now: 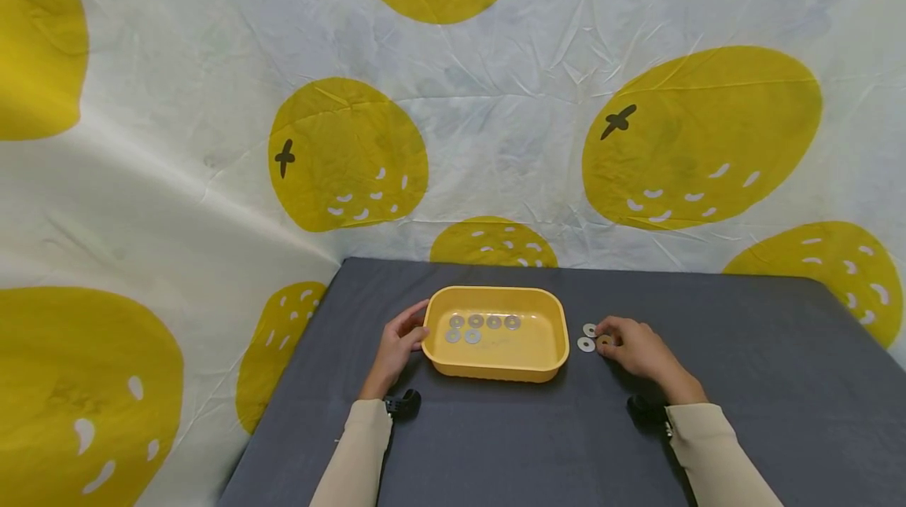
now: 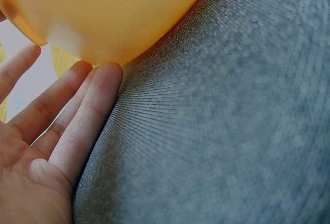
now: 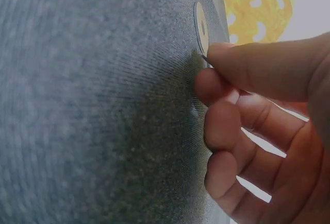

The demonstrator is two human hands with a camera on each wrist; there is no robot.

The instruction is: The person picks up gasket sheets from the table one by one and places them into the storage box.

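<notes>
Yellow tray (image 1: 532, 343) with rounded corners and raised rim, set toward the far edge of dark grey cloth (image 1: 510, 444). Wide stretches of cloth in front of the tray and beyond the right hand (image 1: 640, 350); only a narrow strip between the tray's right wall and two loose washers (image 1: 581, 345). Inside, six washers (image 1: 490, 325) flat on the tray floor: four in the far row, two in the nearer row at left; plain yellow floor toward the right end.

Right hand, fingers curled, with thumb and index fingertip pinching a third washer (image 1: 606, 341), just beside the loose pair; impossible to tell whether lifted or touching the cloth. Left hand (image 1: 393, 346) unclenched at the tray's left end, fingers nearly straight against the outer wall, thumb at the rim.

Finely ribbed weave on the cloth in both wrist views, with shadow beneath the right hand. Behind and at left, creased white hanging fabric (image 1: 495, 145) printed with large yellow fruit shapes. Beige sleeves (image 1: 357, 452) on both forearms; dark device (image 1: 403, 405) at the left wrist.
</notes>
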